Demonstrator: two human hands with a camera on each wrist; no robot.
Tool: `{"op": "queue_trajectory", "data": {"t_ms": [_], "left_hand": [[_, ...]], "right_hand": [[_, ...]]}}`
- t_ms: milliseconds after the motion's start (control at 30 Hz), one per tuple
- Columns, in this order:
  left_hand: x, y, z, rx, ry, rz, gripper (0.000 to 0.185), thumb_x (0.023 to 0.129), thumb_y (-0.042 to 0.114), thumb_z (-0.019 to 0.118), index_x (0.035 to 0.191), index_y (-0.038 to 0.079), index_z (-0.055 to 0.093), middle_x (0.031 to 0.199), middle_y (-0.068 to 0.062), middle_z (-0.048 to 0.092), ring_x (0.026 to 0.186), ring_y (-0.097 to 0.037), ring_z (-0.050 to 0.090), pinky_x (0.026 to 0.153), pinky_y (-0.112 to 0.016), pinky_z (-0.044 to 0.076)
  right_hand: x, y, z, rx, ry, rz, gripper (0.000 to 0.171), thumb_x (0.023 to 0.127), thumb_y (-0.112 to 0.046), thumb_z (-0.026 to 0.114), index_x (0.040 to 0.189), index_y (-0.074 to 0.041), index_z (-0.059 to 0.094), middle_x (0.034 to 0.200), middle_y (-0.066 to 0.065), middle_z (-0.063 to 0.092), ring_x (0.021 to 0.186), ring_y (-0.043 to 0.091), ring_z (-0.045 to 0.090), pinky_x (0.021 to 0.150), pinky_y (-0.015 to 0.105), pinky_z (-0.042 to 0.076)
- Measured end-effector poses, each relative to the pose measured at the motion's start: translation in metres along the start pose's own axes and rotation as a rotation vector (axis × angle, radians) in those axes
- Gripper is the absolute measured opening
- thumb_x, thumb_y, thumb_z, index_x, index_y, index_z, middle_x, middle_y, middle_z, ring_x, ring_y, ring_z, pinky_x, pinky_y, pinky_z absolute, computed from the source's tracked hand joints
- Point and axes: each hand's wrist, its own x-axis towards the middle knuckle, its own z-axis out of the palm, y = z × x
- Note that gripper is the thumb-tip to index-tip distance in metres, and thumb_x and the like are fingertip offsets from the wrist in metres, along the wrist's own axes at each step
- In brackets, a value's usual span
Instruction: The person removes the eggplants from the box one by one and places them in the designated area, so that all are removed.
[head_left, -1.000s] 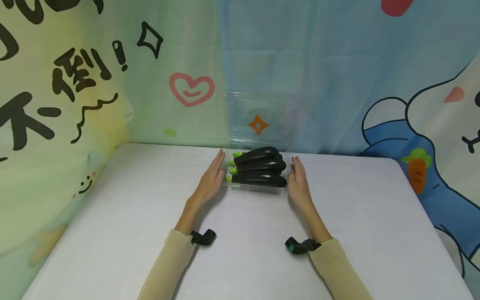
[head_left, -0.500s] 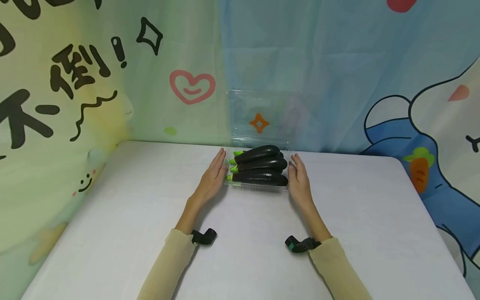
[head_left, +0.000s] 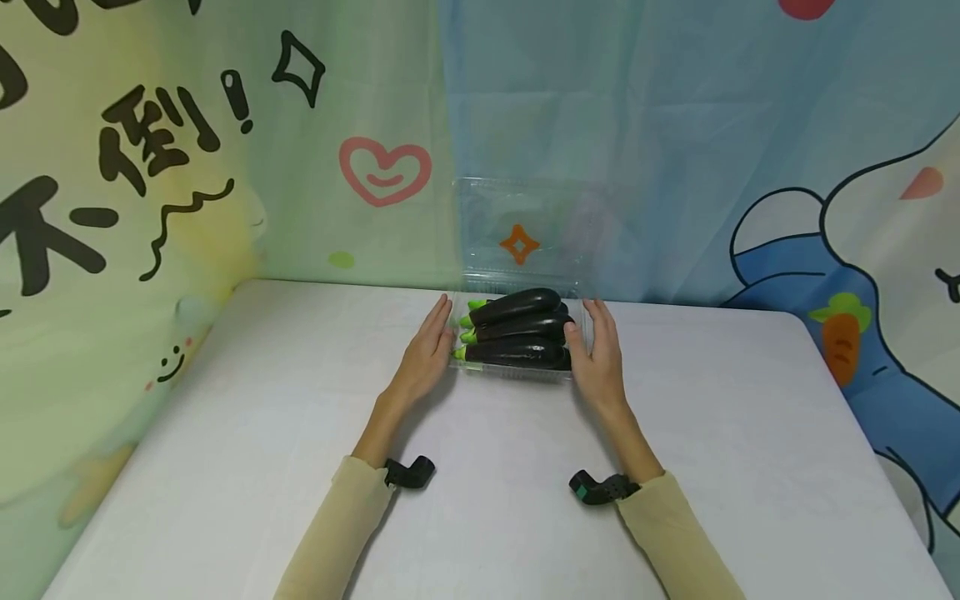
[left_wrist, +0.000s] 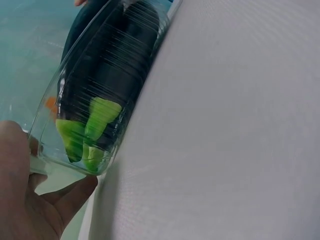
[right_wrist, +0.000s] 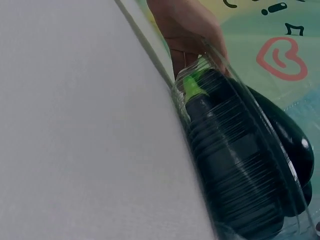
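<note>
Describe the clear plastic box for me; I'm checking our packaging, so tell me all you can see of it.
The clear plastic clamshell box is thin, glossy and ribbed along its walls. Its hinged lid stands open against the curtain. It sits on the white table near the far edge and holds stacked dark eggplants, green stems pointing left. The left hand touches its left end, the right hand its right end.

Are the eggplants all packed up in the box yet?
Almost. The dark purple eggplants with green stems already lie stacked in the clear plastic clamshell box. The left hand and right hand are against its two ends. Its hinged clear lid stands open behind, so closing it seems to be what is left.
</note>
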Motion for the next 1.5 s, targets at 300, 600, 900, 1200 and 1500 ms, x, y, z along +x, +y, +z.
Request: {"op": "queue_trajectory", "data": {"t_ms": [300, 600, 900, 1200, 1500], "left_hand": [[0.0, 0.002, -0.001, -0.009, 0.029, 0.004, 0.048, 0.099, 0.019, 0.03, 0.146, 0.01, 0.024, 0.155, 0.0, 0.019, 0.143, -0.013, 0.017, 0.116, -0.038, 0.021], [0.0, 0.002, 0.0, -0.041, 0.016, -0.012, 0.05, 0.099, 0.026, 0.033, 0.146, 0.012, 0.025, 0.155, 0.004, 0.017, 0.142, -0.013, 0.019, 0.114, -0.041, 0.025], [-0.003, 0.004, 0.001, -0.03, 0.03, -0.025, 0.053, 0.099, 0.036, 0.029, 0.146, 0.012, 0.025, 0.155, 0.001, 0.018, 0.141, -0.014, 0.021, 0.113, -0.041, 0.027], [-0.004, 0.003, 0.003, -0.051, 0.015, -0.046, 0.052, 0.099, 0.033, 0.033, 0.146, 0.014, 0.025, 0.155, 0.006, 0.016, 0.136, -0.018, 0.033, 0.109, -0.044, 0.034], [-0.001, 0.003, 0.002, -0.05, 0.023, -0.032, 0.049, 0.099, 0.031, 0.034, 0.146, 0.024, 0.023, 0.155, 0.005, 0.017, 0.141, -0.015, 0.022, 0.112, -0.043, 0.029]], "right_hand": [[-0.002, -0.014, 0.0, -0.035, -0.023, -0.176, 0.052, 0.092, -0.029, 0.053, 0.138, -0.011, 0.04, 0.147, 0.012, 0.033, 0.138, 0.028, 0.029, 0.109, 0.054, 0.027], [-0.002, -0.038, 0.004, -0.209, -0.221, -0.419, 0.047, 0.088, -0.027, 0.059, 0.131, -0.011, 0.05, 0.139, 0.011, 0.047, 0.132, 0.03, 0.036, 0.11, 0.056, 0.022], [0.008, -0.057, 0.017, -0.405, -0.411, -0.62, 0.045, 0.086, -0.035, 0.062, 0.125, -0.014, 0.057, 0.132, 0.006, 0.054, 0.128, 0.023, 0.044, 0.112, 0.052, 0.022], [0.017, -0.055, 0.021, -0.488, -0.498, -0.644, 0.046, 0.086, -0.037, 0.061, 0.127, -0.017, 0.056, 0.134, 0.006, 0.053, 0.128, 0.024, 0.043, 0.112, 0.051, 0.023], [0.026, -0.052, 0.023, -0.512, -0.526, -0.707, 0.043, 0.085, -0.032, 0.064, 0.124, -0.015, 0.059, 0.132, 0.009, 0.054, 0.126, 0.027, 0.045, 0.11, 0.052, 0.027]]}}
